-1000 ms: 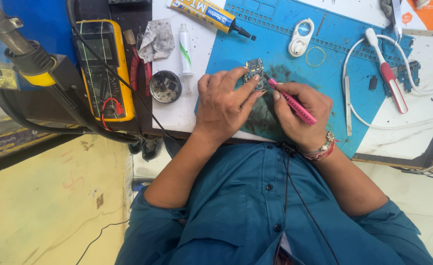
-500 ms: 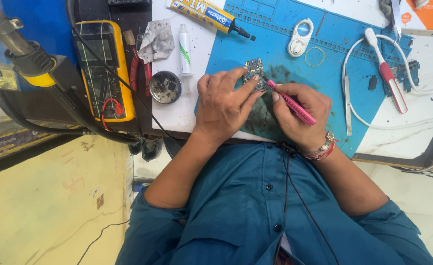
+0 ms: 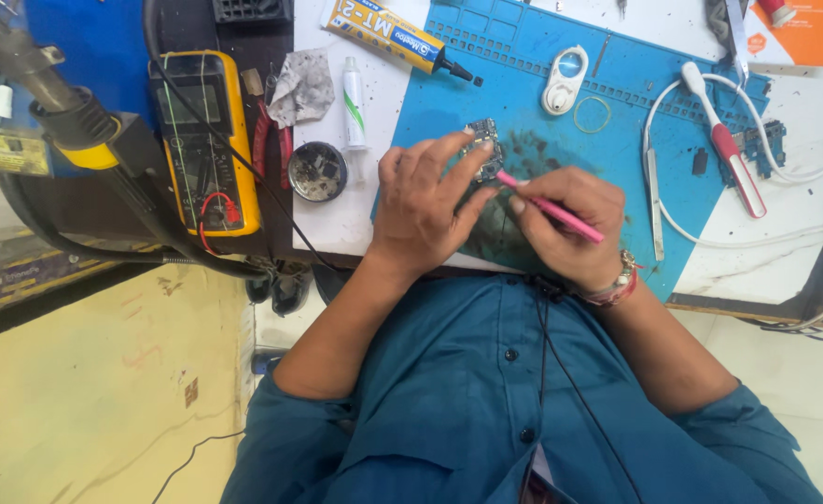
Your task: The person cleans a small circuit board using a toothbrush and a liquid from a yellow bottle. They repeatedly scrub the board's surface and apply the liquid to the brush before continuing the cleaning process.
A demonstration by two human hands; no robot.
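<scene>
Left hand (image 3: pixel 425 210): fingers (image 3: pixel 463 161) pinched closed on a small circuit board (image 3: pixel 484 154), held just above the blue mat (image 3: pixel 523 84) – the board sits at 12 o'clock from the knuckles.
Right hand (image 3: pixel 565 224): fingers wrapped closed around a pink tool (image 3: pixel 547 203), its tip touching the board's lower edge, at 5 o'clock from the board.
Change: against the frames of a second ago almost nothing has shifted – both hands keep the same grip, the tool tip stays at the same edge of the board, and nothing on the bench has moved.
Meaning: judged from that steadiness, this is close, repeated work on one spot of the board, in mid-course rather than starting or ending; the dark smudge on the mat under the hands fits scraping or cleaning.
Mat: a white oval part (image 3: pixel 564 79) at 1 o'clock from the board, a thin ring (image 3: pixel 592 114) just beside it.
Bench: a yellow meter (image 3: pixel 204 140) at 9 o'clock, well apart from the hands; a round tin (image 3: pixel 316 171) and a white tube (image 3: pixel 353 103) between meter and mat; a yellow glue tube (image 3: pixel 388 33) at 11 o'clock.
Far right: a red-and-white brush (image 3: pixel 721 140) lying over a white cable (image 3: pixel 673 224), untouched.
</scene>
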